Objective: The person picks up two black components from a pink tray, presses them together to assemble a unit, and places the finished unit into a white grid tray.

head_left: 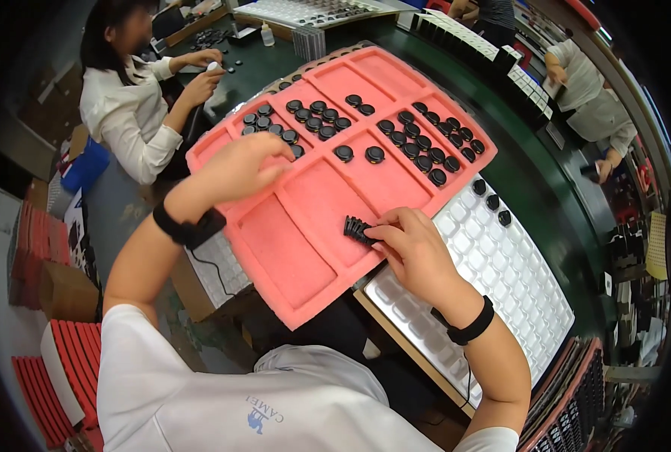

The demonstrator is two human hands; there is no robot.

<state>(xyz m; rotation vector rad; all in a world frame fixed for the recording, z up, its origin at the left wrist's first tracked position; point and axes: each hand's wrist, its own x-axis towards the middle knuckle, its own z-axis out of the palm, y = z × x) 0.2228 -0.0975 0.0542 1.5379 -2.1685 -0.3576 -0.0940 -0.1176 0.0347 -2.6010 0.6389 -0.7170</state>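
A pink foam tray (305,297) with recessed compartments lies slanted in front of me. Over its left side is my left hand (249,167), thumb and bent fingers apart, the fingertips beside a cluster of round black caps (264,122). Nothing shows between those fingers. Above the tray's near right part, my right hand (414,252) pinches a short black ribbed piece (356,229) between thumb and fingers; its right end is hidden by the fingertips. More round black caps (423,142) sit in the far compartments, and two single caps (375,154) lie in a middle one.
A white moulded tray (493,264) with three black pieces (493,202) at its far end lies to the right on the green table (524,162). Across at left, a co-worker (136,113) handles a small white item. Red foam sheets (71,361) stand at lower left.
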